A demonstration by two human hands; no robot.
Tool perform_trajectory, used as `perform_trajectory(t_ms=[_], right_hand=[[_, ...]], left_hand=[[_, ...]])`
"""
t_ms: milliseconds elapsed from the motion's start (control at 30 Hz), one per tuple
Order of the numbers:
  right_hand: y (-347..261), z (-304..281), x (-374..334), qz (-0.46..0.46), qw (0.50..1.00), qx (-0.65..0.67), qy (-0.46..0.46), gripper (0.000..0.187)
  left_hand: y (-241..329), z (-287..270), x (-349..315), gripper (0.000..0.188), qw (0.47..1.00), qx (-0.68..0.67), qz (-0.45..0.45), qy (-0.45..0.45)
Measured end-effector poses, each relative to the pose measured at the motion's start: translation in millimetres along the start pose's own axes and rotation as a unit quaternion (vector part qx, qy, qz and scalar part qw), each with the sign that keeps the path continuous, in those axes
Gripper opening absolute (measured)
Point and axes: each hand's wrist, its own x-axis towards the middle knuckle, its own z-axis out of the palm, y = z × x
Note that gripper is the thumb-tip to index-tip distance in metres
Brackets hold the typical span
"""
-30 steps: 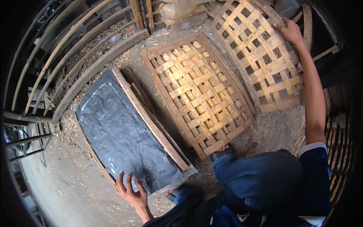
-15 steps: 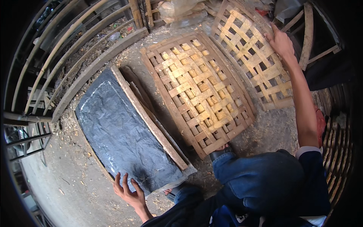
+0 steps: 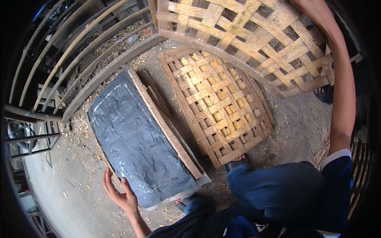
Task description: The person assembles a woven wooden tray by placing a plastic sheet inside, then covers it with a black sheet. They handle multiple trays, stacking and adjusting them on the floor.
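My right hand (image 3: 313, 10) grips the upper edge of a woven bamboo tray (image 3: 254, 39), which is raised and tilted at the top of the view; its fingers are partly hidden at the picture's rim. My left hand (image 3: 122, 194) is open, fingers spread, beside the near left edge of a wooden frame (image 3: 164, 123) holding a black plastic sheet (image 3: 139, 142). Whether it touches that edge I cannot tell. A second woven bamboo tray (image 3: 216, 95) lies between the black sheet and the raised tray, atop what looks like a stack, with yellowish material showing through its gaps.
A slatted bamboo rack (image 3: 79, 35) with a wooden rail (image 3: 115, 71) stands at the far left. A dark metal frame (image 3: 33, 137) is below it. At right, a sandalled foot (image 3: 323, 94) shows beside the raised tray. Slatted pieces (image 3: 359, 170) stand at the right rim.
The right hand has lifted the bamboo tray up and closer, so it now fills the top of the view. My left hand has shifted slightly left along the black sheet's edge.
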Motion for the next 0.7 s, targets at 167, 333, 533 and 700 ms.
perform_trajectory(t_ms=[167, 333, 533, 700], right_hand=[[19, 80, 30, -0.041, 0.864, 0.469, -0.175, 0.05], [-44, 140, 35, -0.093, 0.8, 0.508, -0.304, 0.057], [-103, 224, 25, -0.222, 0.892, 0.347, -0.187, 0.052], [-124, 239, 4, -0.124, 0.864, 0.44, -0.212, 0.043]], left_hand=[[23, -34, 68, 0.078, 0.983, -0.149, -0.109, -0.021], [40, -11, 60, 0.084, 0.818, -0.528, -0.186, -0.134], [39, 13, 3, 0.016, 0.814, -0.514, -0.269, -0.032], [49, 6, -19, 0.02, 0.835, -0.479, -0.271, -0.005]])
